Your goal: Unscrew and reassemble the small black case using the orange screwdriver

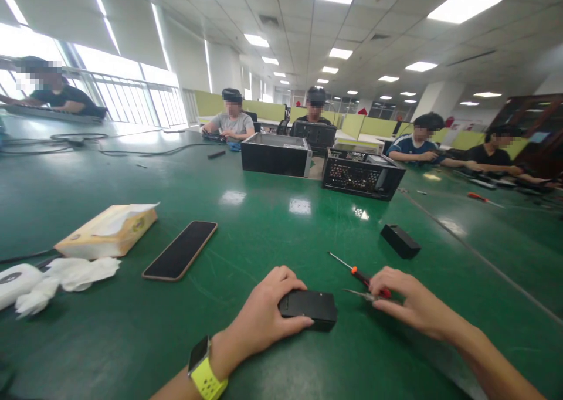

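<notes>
My left hand (268, 306) is closed around the left end of a small black rectangular box (310, 309) on the green table. Its thumb lies along the near side, and its fingers cover the far left end. My right hand (402, 300) pinches a pair of thin, pointed metal tweezers (361, 294), the tip towards the box but apart from it. Just behind those fingers lies a screwdriver (358, 274) with a red and black handle, partly hidden by the hand. Farther back on the right rests a second black box (400, 240).
A phone (181, 251), a tissue pack (109, 230) and crumpled tissues (81, 273) lie to the left. Two black metal computer cases (276, 156) (363, 174) stand ahead. Another screwdriver (477, 197) lies far right. Several people sit around the green table (246, 236).
</notes>
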Demonstrator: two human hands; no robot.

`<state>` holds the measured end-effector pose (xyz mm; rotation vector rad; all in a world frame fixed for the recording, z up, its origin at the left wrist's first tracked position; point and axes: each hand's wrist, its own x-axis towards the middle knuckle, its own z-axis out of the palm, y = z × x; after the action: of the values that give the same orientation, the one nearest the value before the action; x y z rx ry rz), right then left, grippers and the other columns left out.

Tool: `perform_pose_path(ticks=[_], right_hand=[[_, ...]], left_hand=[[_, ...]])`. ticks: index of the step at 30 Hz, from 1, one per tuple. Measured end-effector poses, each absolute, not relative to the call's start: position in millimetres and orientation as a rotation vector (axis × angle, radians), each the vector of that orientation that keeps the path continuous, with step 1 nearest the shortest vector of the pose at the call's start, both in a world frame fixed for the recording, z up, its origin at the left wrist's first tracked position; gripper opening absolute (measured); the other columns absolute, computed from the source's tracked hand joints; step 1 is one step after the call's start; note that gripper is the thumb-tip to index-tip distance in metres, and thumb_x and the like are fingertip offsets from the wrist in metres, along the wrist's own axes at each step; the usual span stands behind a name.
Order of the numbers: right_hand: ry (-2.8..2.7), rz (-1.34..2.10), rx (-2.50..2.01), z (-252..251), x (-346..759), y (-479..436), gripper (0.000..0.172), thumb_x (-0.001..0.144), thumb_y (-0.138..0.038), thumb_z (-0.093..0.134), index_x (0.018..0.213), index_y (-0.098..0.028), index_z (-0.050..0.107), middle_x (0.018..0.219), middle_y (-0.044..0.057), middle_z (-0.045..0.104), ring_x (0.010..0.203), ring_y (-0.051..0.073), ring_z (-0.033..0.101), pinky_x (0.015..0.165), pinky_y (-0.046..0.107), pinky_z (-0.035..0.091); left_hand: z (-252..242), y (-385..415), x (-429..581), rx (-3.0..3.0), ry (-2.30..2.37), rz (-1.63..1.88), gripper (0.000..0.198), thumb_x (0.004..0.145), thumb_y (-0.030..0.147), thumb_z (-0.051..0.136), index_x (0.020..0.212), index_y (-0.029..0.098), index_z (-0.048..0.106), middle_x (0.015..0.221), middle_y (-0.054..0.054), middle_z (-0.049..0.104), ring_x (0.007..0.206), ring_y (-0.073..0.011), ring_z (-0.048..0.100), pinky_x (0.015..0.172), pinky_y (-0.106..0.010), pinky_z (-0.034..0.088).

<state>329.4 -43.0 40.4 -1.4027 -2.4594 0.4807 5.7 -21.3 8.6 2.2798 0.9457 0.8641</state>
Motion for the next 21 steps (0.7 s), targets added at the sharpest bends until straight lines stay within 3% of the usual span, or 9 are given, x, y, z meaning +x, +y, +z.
perform_pose_path(ticks=[7, 21], right_hand=[[-2.522, 0.717, -1.288, 44, 316, -57, 0.018, 0.091, -0.034, 0.060, 0.084, -0.018, 0.066, 0.080, 0.002, 0.066, 0.074, 0.016, 0.059, 0.071, 0.029, 0.045], [-2.383, 0.698, -1.407, 42, 301, -58, 0.025, 0.091, -0.038, 0.058, 0.078, -0.017, 0.066, 0.072, 0.001, 0.061, 0.066, 0.014, 0.054, 0.062, 0.027, 0.041]], left_hand=[[9, -20, 5, 2.291, 0.948, 0.848, 0.035, 0.076, 0.034, 0.081, 0.105, 0.022, 0.065, 0.102, -0.005, 0.058, 0.095, -0.0242, 0.056, 0.082, -0.036, 0.047], [8, -21, 5, 2.294, 0.936, 0.869, 0.034, 0.077, 0.036, 0.080, 0.104, 0.022, 0.066, 0.100, -0.005, 0.059, 0.094, -0.0236, 0.056, 0.082, -0.035, 0.047]])
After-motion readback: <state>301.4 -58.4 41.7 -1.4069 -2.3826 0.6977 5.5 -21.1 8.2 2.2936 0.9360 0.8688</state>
